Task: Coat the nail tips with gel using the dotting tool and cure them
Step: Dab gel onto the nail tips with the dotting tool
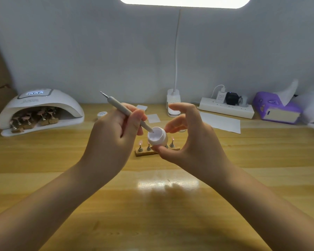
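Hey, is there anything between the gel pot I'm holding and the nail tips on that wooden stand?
Nothing visible. The gel pot, held in the right hand, hovers just in front of the wooden stand, hiding its middle nail tips. The dotting tool in the left hand dips into the pot.

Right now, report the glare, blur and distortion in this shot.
Head view: the lamp panel overhead is blown out white and mirrors as a glare patch on the table; wide-angle bowing curves the table's far edge; the nail lamp display is smeared unreadable; the gel pot interior is washed out.
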Action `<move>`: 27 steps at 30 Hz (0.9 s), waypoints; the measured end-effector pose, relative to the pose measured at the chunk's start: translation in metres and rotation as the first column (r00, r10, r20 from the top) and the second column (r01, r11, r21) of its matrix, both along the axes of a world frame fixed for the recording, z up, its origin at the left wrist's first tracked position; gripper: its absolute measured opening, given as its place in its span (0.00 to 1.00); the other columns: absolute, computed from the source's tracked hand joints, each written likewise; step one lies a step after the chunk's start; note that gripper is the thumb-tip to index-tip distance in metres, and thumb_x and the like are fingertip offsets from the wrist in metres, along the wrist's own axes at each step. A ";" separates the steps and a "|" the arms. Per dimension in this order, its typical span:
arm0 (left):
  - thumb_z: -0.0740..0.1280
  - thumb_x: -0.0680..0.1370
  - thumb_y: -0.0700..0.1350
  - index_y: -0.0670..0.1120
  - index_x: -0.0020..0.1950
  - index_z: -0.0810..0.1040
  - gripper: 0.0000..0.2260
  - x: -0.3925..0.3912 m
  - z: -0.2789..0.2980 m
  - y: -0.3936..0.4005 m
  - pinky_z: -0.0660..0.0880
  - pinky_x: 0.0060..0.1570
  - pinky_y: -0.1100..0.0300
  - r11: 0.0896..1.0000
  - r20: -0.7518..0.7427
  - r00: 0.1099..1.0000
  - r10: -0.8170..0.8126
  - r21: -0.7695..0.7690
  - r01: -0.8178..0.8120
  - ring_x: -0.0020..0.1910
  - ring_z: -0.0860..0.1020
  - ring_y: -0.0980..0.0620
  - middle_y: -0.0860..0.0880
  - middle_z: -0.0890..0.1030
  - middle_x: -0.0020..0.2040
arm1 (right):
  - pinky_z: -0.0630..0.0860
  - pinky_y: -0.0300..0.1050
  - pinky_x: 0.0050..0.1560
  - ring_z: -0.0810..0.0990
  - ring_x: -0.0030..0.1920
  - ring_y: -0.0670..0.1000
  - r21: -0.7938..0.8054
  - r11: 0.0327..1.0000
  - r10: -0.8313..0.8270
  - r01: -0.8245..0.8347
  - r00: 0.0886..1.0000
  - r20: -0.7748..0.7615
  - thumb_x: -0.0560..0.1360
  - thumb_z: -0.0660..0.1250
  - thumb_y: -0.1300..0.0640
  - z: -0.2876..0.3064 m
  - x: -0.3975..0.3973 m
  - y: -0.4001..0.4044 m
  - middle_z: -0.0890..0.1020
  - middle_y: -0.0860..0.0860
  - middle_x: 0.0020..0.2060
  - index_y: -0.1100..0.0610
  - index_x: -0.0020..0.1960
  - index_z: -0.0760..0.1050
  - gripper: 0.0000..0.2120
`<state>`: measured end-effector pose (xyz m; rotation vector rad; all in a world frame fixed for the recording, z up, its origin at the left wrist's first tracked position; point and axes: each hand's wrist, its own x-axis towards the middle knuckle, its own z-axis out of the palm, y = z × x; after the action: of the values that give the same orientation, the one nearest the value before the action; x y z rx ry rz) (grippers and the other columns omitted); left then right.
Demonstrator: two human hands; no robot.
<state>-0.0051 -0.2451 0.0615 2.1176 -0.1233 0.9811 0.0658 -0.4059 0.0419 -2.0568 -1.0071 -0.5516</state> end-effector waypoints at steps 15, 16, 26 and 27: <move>0.58 0.83 0.51 0.50 0.42 0.80 0.15 0.005 0.006 0.007 0.68 0.23 0.66 0.805 -0.058 0.992 -0.112 -0.591 0.056 0.26 0.71 0.58 0.54 0.78 0.30 | 0.76 0.33 0.47 0.79 0.45 0.40 0.053 0.999 -0.002 0.007 0.996 -0.087 0.64 0.77 0.42 0.002 0.000 -0.002 0.79 0.40 0.44 0.50 0.68 0.62 0.39; 0.58 0.83 0.50 0.50 0.42 0.80 0.15 0.005 0.006 0.008 0.68 0.23 0.66 0.784 -0.061 0.990 -0.127 -0.618 0.063 0.26 0.72 0.58 0.53 0.78 0.30 | 0.76 0.33 0.47 0.79 0.45 0.40 0.057 0.998 -0.003 0.008 0.996 -0.093 0.64 0.77 0.42 0.002 0.000 -0.002 0.79 0.40 0.44 0.50 0.68 0.62 0.39; 0.58 0.72 0.47 0.43 0.44 0.79 0.12 0.012 0.002 0.015 0.68 0.22 0.63 0.618 -0.052 0.960 -0.274 -0.775 0.134 0.26 0.72 0.55 0.48 0.77 0.30 | 0.78 0.35 0.48 0.79 0.46 0.39 0.105 0.994 -0.020 0.033 0.992 -0.122 0.63 0.76 0.40 0.004 0.001 -0.002 0.80 0.41 0.45 0.50 0.68 0.61 0.40; 0.58 0.74 0.46 0.43 0.44 0.79 0.11 0.012 0.001 0.015 0.68 0.23 0.63 0.621 -0.054 0.960 -0.276 -0.772 0.136 0.26 0.72 0.55 0.48 0.77 0.30 | 0.78 0.37 0.48 0.79 0.46 0.39 0.111 0.993 -0.019 0.033 0.992 -0.122 0.63 0.76 0.40 0.004 0.001 -0.002 0.80 0.41 0.45 0.50 0.68 0.61 0.40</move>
<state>0.0069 -0.2302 0.0627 1.3332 0.1217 0.5505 0.0666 -0.4079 0.0456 -1.9809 -0.8601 -0.4802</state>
